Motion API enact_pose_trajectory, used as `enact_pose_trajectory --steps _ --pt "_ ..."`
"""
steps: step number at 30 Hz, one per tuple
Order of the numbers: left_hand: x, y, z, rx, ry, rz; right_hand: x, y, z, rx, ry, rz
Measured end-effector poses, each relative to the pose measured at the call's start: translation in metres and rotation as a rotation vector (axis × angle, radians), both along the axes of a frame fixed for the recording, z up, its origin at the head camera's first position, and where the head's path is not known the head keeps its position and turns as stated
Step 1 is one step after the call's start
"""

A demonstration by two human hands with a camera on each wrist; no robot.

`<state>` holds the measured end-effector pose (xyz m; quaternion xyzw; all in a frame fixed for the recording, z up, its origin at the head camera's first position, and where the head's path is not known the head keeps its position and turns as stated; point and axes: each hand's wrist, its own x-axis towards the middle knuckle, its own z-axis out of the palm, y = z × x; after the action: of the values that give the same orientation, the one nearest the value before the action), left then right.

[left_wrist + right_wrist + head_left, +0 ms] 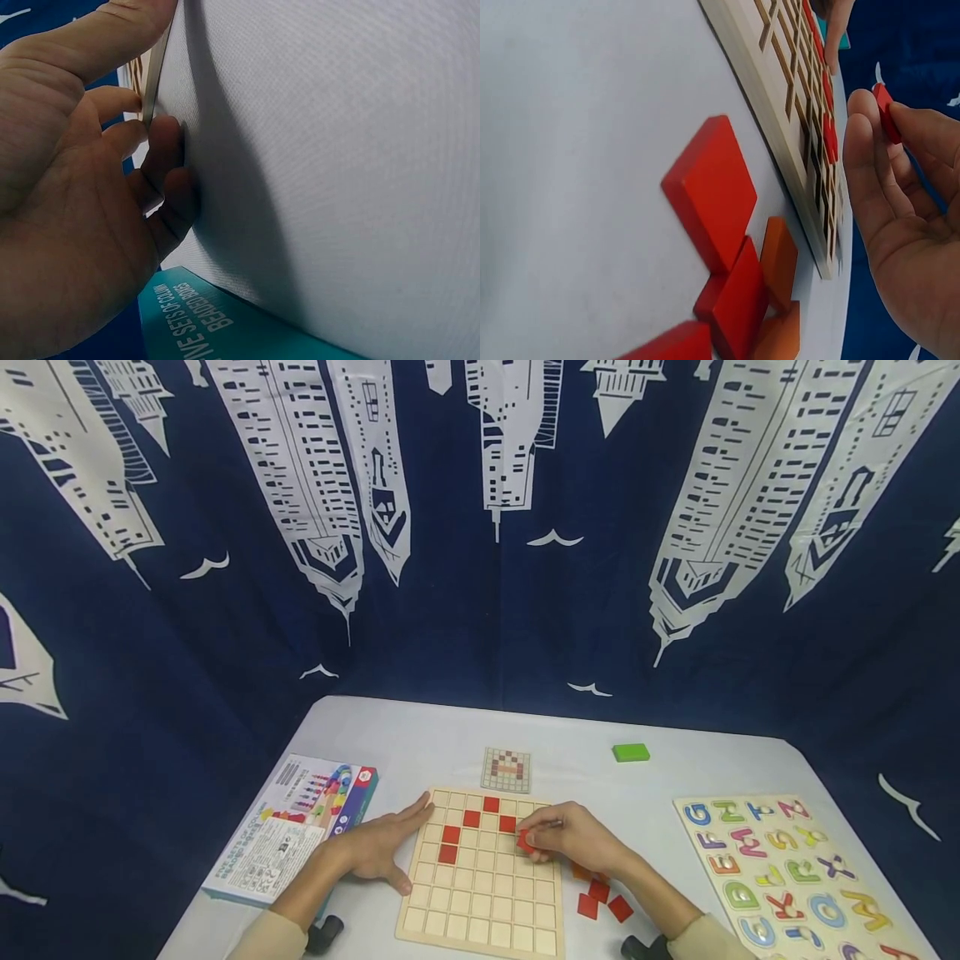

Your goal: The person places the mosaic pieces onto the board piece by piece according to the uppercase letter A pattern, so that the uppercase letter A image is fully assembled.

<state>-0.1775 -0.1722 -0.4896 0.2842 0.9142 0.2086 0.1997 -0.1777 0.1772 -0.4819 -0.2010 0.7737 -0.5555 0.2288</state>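
Note:
A wooden grid board [480, 906] lies on the white table with several red square tiles set in its upper cells. My left hand [378, 845] rests at the board's left edge, fingers spread and thumb apart. In the left wrist view the left hand [82, 187] shows its palm and bent fingers, gripping nothing. My right hand [573, 837] pinches a red square tile [886, 114] between thumb and fingertips, over the board's right side. Loose red tiles [716, 195] and orange tiles [778, 259] lie beside the board's right edge.
A small pattern card [506, 770] lies beyond the board's far edge. Farther right is a green block [631, 752]. A boxed set [292, 827] sits at left, partly under the left forearm. An alphabet puzzle board [795, 877] occupies the right side.

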Motion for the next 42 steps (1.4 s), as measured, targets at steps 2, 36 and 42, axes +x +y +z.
enact_pose_trajectory --steps 2,36,42 --pt "0.0 0.0 0.0 -0.004 0.004 -0.003 0.0 -0.002 0.001 -0.016 -0.005 0.005" --pt "0.0 0.001 0.001 -0.005 0.0 0.011 0.004 -0.044 -0.005 -0.074 -0.106 0.088" --pt "0.0 0.001 0.002 -0.01 -0.002 0.011 0.006 -0.052 -0.005 -0.053 -0.105 0.066"
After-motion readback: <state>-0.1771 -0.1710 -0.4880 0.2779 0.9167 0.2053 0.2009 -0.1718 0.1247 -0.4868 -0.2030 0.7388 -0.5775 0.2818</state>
